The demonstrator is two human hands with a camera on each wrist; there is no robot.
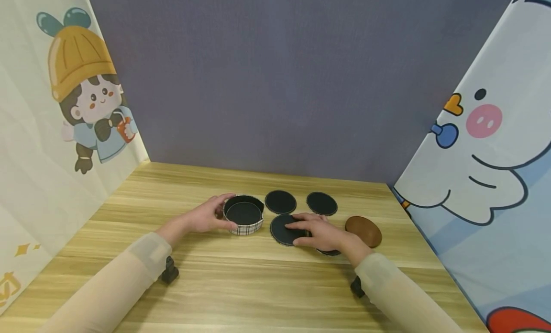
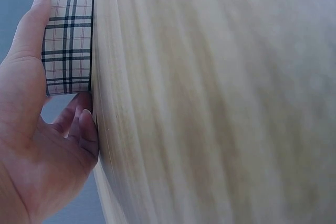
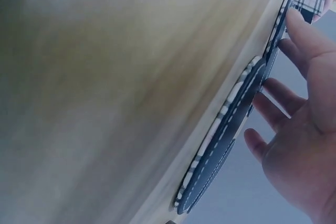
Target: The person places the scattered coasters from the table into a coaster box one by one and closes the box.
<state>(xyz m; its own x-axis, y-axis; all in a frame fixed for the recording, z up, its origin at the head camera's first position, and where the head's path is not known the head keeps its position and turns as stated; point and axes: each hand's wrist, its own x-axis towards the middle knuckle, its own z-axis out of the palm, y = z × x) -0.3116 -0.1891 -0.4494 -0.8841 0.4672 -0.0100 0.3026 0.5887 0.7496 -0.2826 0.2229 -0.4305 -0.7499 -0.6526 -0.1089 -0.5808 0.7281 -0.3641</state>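
Note:
A round, low coaster holder (image 1: 247, 229) with plaid sides and a black inside stands on the table, with a gap in its wall at the right. My left hand (image 1: 205, 216) grips it from the left, thumb along the near side and fingers at the back; the left wrist view shows the thumb against the plaid wall (image 2: 68, 40). My right hand (image 1: 320, 231) is over a black round coaster (image 1: 281, 230) just right of the holder, its fingers extended and fingertips at the coaster's top. Another black coaster (image 1: 329, 252) lies partly hidden beneath that hand.
Two more black coasters (image 1: 281, 202) lie farther back, the second coaster (image 1: 322, 204) to the right. A brown oval disc (image 1: 364, 231) sits right of my right hand. The wooden table (image 1: 258, 290) meets a grey back wall (image 1: 267, 84) and printed side panels.

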